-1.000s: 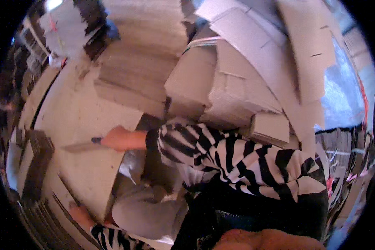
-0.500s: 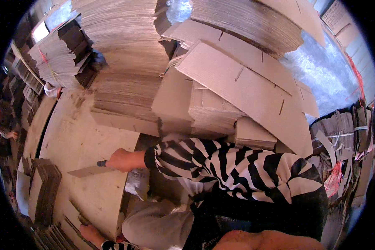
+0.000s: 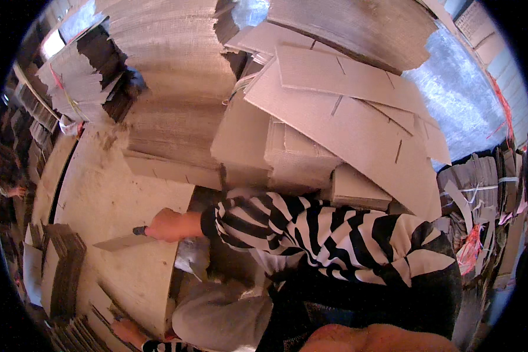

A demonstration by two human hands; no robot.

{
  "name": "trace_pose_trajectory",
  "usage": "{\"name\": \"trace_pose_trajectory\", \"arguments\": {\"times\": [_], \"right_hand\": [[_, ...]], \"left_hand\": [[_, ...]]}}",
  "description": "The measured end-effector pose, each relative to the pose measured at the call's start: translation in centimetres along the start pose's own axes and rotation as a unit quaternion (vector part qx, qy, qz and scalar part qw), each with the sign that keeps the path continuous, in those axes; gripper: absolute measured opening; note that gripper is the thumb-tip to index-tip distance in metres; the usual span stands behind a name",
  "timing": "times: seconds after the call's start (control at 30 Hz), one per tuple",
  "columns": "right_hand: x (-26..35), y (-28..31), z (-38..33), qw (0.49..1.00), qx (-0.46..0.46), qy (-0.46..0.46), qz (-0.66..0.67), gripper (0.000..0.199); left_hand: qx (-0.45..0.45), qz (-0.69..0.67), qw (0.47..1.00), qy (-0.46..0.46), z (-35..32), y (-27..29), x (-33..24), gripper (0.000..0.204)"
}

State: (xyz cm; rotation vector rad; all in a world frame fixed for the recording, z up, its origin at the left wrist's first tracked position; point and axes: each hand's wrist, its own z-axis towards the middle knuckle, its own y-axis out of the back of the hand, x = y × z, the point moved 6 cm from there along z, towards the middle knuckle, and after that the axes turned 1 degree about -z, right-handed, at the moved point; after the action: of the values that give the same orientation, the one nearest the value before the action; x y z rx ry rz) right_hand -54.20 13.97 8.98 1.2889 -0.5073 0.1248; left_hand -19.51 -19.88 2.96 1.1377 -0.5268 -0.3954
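My right hand [image 3: 167,225] is closed at the near end of a thin flat cardboard piece [image 3: 121,242] over the pale wooden board [image 3: 152,273]. A dark cover [image 3: 139,230] shows at a fingertip. Down at the lower left, my left hand [image 3: 124,331] is curled at the edge of a narrow cardboard strip [image 3: 102,305], its fingers partly hidden. Beside the strip, a stack of folded cardboard [image 3: 63,267] stands on the board's left side.
Slotted cardboard sheets [image 3: 346,126] lie overlapping on piles at the right. Tall cardboard stacks [image 3: 170,53] rise behind the board. Tied bundles [image 3: 481,182] stand far right. Another person's hand [image 3: 17,192] shows at the far left. My bent knee [image 3: 217,314] is beside the board's edge.
At the upper right, a slotted cardboard sheet now lies across the top of the others at a different angle. Both hands have hardly moved.
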Motion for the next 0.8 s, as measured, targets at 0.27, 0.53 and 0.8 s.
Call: {"name": "trace_pose_trajectory", "arguments": {"times": [0.27,0.53,0.8], "right_hand": [[-1.1,-1.2,1.2,0.998,-0.067,0.005,0.019,0.016],[8.2,0.6,-1.7,0.992,-0.11,0.061,-0.005,0.024],[1.8,0.7,-1.7,0.988,-0.127,0.079,-0.042,0.021]], "left_hand": [[0.091,-0.199,0.973,-0.07,1.8,4.6,-10.7,0.03],[0.193,-0.742,0.622,0.156,-6.1,4.1,-19.0,0.036],[0.212,-0.695,0.675,0.126,-3.3,7.5,-24.5,0.029]]}}
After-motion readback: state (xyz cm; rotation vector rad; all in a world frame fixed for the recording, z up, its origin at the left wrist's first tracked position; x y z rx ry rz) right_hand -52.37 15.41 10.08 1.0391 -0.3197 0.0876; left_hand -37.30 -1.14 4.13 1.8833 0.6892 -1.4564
